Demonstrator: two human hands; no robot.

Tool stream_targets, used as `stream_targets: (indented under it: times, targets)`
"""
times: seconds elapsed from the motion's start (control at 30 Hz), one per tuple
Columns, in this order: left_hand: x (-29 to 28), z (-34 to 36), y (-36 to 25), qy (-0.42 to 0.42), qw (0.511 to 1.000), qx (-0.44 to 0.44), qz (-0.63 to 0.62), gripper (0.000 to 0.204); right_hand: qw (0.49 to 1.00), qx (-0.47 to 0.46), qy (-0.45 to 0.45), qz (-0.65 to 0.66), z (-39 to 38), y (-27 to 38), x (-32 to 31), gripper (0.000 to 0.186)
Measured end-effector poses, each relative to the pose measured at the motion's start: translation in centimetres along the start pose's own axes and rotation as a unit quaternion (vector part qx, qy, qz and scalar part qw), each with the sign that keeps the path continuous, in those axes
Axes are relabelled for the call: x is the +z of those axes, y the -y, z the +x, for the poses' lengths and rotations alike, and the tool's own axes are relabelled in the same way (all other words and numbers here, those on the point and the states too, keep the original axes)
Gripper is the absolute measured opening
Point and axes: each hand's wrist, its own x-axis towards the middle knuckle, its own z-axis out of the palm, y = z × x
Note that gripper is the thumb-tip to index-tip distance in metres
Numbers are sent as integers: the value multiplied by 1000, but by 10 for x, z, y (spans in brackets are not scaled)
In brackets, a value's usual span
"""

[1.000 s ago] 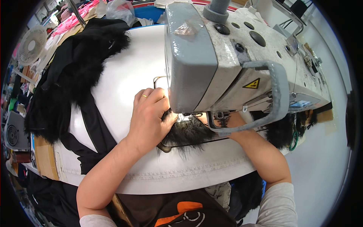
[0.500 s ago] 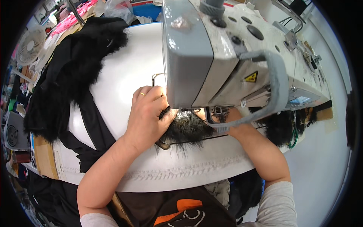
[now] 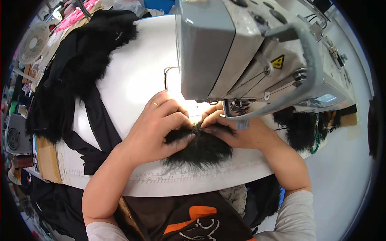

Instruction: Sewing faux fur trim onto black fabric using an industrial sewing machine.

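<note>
We see a big white worktop with a curved front edge. A grey and white sewing machine stands over it, and we see its bright light shine down. A black furry garment lies on the left side, with a long flat part that points to the front. Below the worktop we see a brown apron with an orange patch on it. A heap of black fur sits off to the right, and a pale fan stands far to the left.

We see two bare hands close together at the machine. The left hand and the right hand both pinch a small black fur piece with thumbs and fingers. We find that piece under and in front of the machine's head, with its fluffy hairs spread on the worktop. The glare is too strong for us to see the needle well. On the left hand we spot a gold ring.
</note>
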Motion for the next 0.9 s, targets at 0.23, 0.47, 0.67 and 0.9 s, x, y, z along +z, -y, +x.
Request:
stream_targets:
  times: [0.23, 0.47, 0.67, 0.9]
  targets:
    - [2, -6, 0, 1, 1000, -9, 1, 28, 997, -66, -50, 4, 0, 8, 3, 17]
    - [-2, -5, -2, 20, 999, -31, -3, 25, 994, -87, -50, -43, -6, -4, 1, 34]
    - [5, 0, 7, 14, 999, -33, -32, 27, 984, -109, -58, -129, -13, -11, 3, 28]
    - [5, -4, 3, -17, 998, -39, -36, 27, 965, -12, -168, -203, -83, 11, -32, 28]
